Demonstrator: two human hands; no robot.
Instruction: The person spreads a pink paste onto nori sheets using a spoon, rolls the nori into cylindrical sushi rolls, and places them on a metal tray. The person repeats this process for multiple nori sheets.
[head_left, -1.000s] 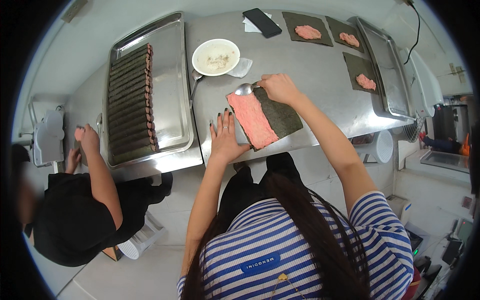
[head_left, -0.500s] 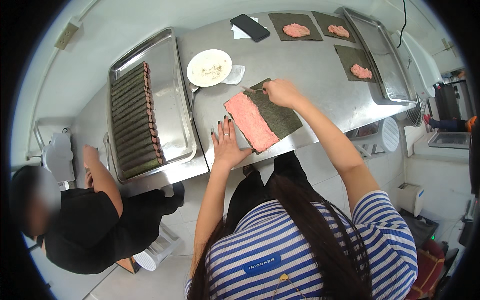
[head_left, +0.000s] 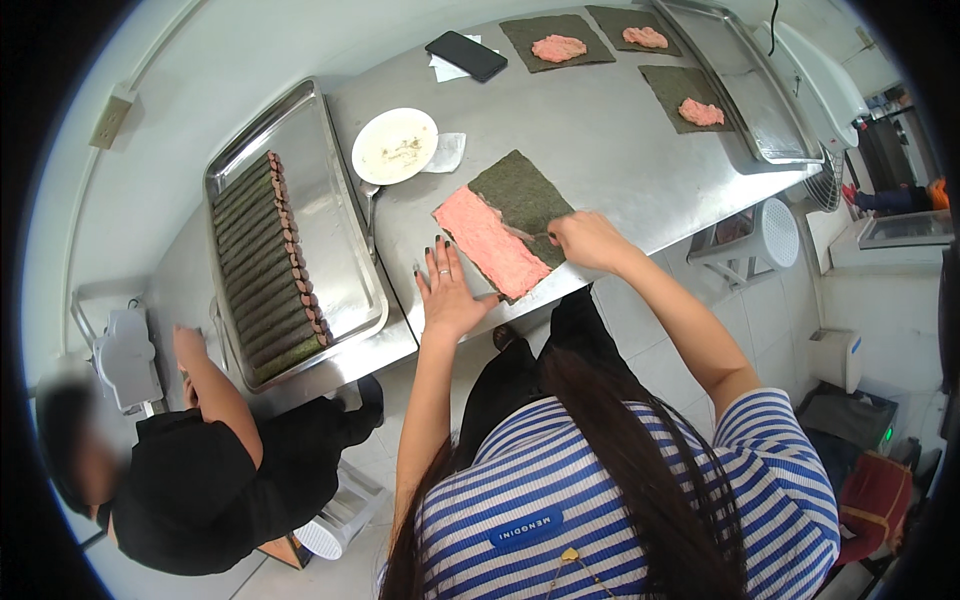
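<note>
A dark green seaweed sheet (head_left: 530, 190) lies on the steel table, its left part covered by a flat band of pink meat paste (head_left: 490, 240). My right hand (head_left: 588, 240) is closed around a slim metal utensil (head_left: 515, 232), whose tip reaches the paste's right edge; I cannot tell whether it is a knife or a spoon. Fingers spread flat, my left hand (head_left: 450, 292) rests on the table by the sheet's left edge, with the thumb at its near corner. Beyond it stands a white plate (head_left: 370, 150) with remnants on it, and a spoon (head_left: 372, 215) lies near it.
On the left, a metal tray (head_left: 350, 270) holds several seaweed rolls (head_left: 260, 260). A co-worker (head_left: 190, 480) sits beside it. Farther back are a phone (head_left: 466, 56) and several seaweed sheets (head_left: 655, 88) with paste lumps. Another tray (head_left: 770, 110) stands at right.
My right hand has moved nearer to me with the utensil, from the sheet's far edge down along the paste's right side. My left hand stays in place. The whole view has shifted slightly.
</note>
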